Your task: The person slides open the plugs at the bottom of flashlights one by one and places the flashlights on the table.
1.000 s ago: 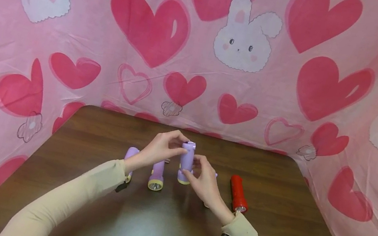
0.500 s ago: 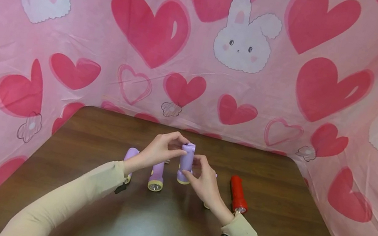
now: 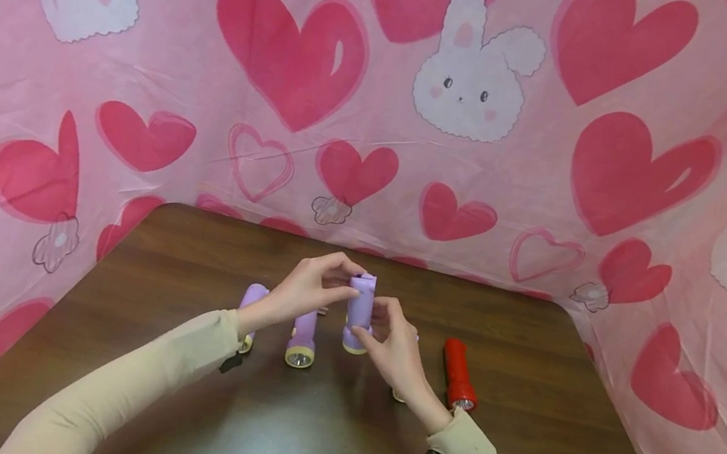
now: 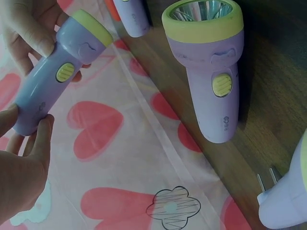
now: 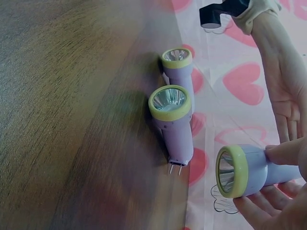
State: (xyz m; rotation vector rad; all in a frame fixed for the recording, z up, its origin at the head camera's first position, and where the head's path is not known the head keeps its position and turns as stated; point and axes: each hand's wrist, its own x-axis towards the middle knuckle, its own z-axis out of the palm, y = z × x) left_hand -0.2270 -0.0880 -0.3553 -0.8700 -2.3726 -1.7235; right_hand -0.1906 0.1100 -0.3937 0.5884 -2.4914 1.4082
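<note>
Both hands hold one purple flashlight (image 3: 359,309) with a yellow lens ring upright just above the brown table (image 3: 516,440). My left hand (image 3: 340,285) pinches its tail end at the top. Lower down, my right hand (image 3: 369,327) grips the body near the lens ring. In the left wrist view the held flashlight (image 4: 53,72) shows a yellow switch, with left fingertips (image 4: 43,125) at its tail. In the right wrist view the held flashlight (image 5: 242,170) points its lens toward the camera, with right fingers (image 5: 268,208) under it.
Two more purple flashlights (image 3: 303,336) (image 3: 251,296) lie on the table left of the hands, and a red flashlight (image 3: 459,372) lies to the right. Another purple one is mostly hidden behind my right hand. Pink heart-and-bunny cloth (image 3: 462,82) walls the table on three sides.
</note>
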